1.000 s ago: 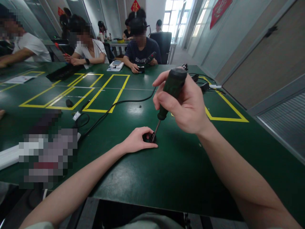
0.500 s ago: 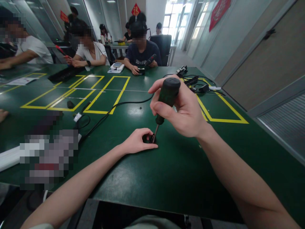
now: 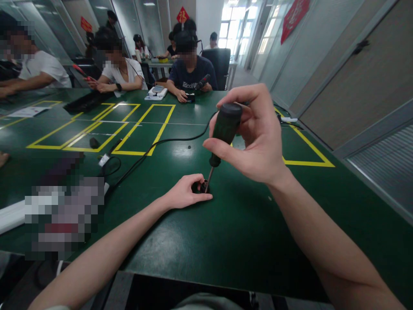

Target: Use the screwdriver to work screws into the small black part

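My right hand point(image 3: 254, 137) grips the dark green handle of a screwdriver point(image 3: 222, 129), thumb and fingers round it, some fingers lifted. Its metal shaft slants down to a small black part point(image 3: 199, 187) on the green table point(image 3: 226, 241). My left hand point(image 3: 185, 191) rests on the table, fingers curled round that part and pinching it in place. The screwdriver tip meets the part between my left thumb and fingers.
A black cable point(image 3: 155, 144) runs across the table from behind my right hand to the left. Yellow tape rectangles point(image 3: 142, 125) mark the surface. Several seated people point(image 3: 190, 69) work at the far side. A blurred object point(image 3: 61, 206) lies at left.
My right hand has shifted its hold on the screwdriver handle, fingers opening and rising. The handle stays over the part. My left hand has not moved.
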A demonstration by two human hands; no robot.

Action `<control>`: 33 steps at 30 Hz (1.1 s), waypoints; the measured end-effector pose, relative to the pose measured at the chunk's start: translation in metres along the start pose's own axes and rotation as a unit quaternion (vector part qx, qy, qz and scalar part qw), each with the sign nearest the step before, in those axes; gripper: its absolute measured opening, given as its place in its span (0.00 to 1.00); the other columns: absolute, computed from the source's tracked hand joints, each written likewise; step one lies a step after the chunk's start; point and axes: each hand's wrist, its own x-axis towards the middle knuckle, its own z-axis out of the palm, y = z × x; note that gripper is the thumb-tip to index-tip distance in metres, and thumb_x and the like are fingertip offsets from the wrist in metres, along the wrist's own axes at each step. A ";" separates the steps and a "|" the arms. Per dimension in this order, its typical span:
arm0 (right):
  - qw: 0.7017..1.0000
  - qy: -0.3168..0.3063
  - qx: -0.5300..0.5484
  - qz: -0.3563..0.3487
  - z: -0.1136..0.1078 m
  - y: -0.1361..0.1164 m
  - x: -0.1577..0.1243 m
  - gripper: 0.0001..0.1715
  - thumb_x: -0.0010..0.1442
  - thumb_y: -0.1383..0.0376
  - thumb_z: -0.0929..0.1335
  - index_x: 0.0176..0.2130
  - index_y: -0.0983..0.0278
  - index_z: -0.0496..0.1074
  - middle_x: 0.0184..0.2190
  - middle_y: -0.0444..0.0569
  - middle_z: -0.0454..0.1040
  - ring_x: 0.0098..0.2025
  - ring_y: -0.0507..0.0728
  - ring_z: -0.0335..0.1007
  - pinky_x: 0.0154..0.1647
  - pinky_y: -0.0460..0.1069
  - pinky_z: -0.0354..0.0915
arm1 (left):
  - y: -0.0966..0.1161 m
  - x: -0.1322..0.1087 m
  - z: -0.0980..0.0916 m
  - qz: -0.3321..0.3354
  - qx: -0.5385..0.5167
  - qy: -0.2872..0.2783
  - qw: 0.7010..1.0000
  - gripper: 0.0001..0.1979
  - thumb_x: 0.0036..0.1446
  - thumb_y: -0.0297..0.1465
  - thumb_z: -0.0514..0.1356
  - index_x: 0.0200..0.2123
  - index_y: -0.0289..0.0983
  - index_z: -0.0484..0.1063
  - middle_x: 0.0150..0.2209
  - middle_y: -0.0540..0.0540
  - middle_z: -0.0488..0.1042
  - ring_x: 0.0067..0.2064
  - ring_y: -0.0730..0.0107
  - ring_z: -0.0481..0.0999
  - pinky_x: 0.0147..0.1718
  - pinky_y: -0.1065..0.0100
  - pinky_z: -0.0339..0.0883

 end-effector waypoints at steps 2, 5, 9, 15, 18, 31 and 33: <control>1.000 0.005 -0.003 -0.008 -0.003 -0.001 0.002 0.31 0.60 0.47 0.80 0.53 0.54 0.69 0.47 0.46 0.77 0.39 0.55 0.78 0.34 0.50 0.77 | 0.000 0.000 0.000 0.002 0.000 0.000 1.000 0.18 0.56 0.44 0.74 0.35 0.37 0.74 0.34 0.49 0.76 0.36 0.66 0.73 0.37 0.65 0.69; 1.000 -0.015 -0.010 -0.010 -0.008 -0.006 0.004 0.30 0.59 0.47 0.80 0.52 0.56 0.71 0.46 0.48 0.79 0.39 0.56 0.79 0.36 0.52 0.79 | 0.000 0.000 0.000 0.014 0.004 -0.001 1.000 0.17 0.56 0.43 0.74 0.35 0.38 0.73 0.34 0.49 0.76 0.37 0.65 0.74 0.38 0.65 0.70; 0.998 -0.029 -0.042 -0.021 -0.010 -0.016 0.004 0.25 0.63 0.45 0.76 0.52 0.56 0.75 0.46 0.48 0.80 0.41 0.58 0.80 0.39 0.54 0.81 | 0.002 -0.001 0.001 0.025 0.024 0.003 0.999 0.17 0.57 0.42 0.73 0.36 0.38 0.73 0.35 0.49 0.76 0.37 0.65 0.74 0.39 0.64 0.70; 0.996 0.012 -0.081 -0.024 -0.006 -0.023 0.003 0.22 0.63 0.47 0.77 0.49 0.57 0.78 0.40 0.47 0.81 0.43 0.60 0.80 0.39 0.55 0.81 | 0.004 -0.002 0.000 0.028 0.060 0.010 0.998 0.17 0.58 0.43 0.73 0.36 0.38 0.73 0.34 0.49 0.77 0.36 0.65 0.74 0.38 0.65 0.69; 0.998 0.011 -0.063 -0.025 -0.008 -0.020 0.004 0.27 0.61 0.46 0.78 0.54 0.56 0.77 0.43 0.46 0.82 0.45 0.59 0.81 0.39 0.53 0.81 | 0.004 -0.002 0.000 0.031 0.065 0.009 0.997 0.17 0.58 0.43 0.73 0.36 0.38 0.74 0.34 0.49 0.77 0.36 0.65 0.75 0.38 0.65 0.69; 1.000 0.017 -0.019 -0.017 -0.008 -0.014 0.001 0.21 0.64 0.50 0.77 0.54 0.53 0.79 0.51 0.48 0.83 0.44 0.61 0.83 0.41 0.57 0.82 | 0.004 -0.002 0.000 0.036 0.063 0.008 0.997 0.16 0.59 0.42 0.73 0.36 0.38 0.74 0.35 0.49 0.76 0.37 0.64 0.75 0.39 0.64 0.69; 1.000 0.009 -0.018 -0.009 -0.008 -0.015 -0.001 0.20 0.66 0.51 0.75 0.54 0.53 0.79 0.50 0.48 0.83 0.46 0.62 0.83 0.43 0.58 0.82 | 0.003 -0.002 0.000 0.035 0.067 0.009 0.997 0.16 0.59 0.42 0.73 0.36 0.38 0.74 0.35 0.49 0.76 0.37 0.65 0.75 0.38 0.65 0.69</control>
